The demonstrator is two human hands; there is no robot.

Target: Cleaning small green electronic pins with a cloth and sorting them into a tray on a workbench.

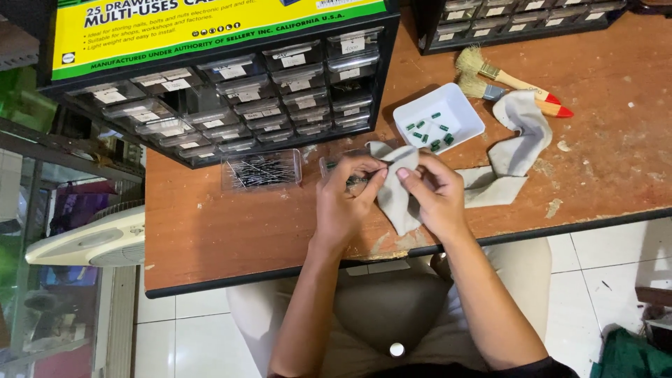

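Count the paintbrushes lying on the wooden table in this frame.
2. Both lie side by side at the table's far right, behind the grey cloth: the upper paintbrush and the lower paintbrush, bristles pointing left, red-tipped handles right. None looks hidden.

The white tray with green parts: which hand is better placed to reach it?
The right hand, probably. The white tray lies up and right of it, on its own side. The left hand would need to cross over the grey cloth both hands hold.
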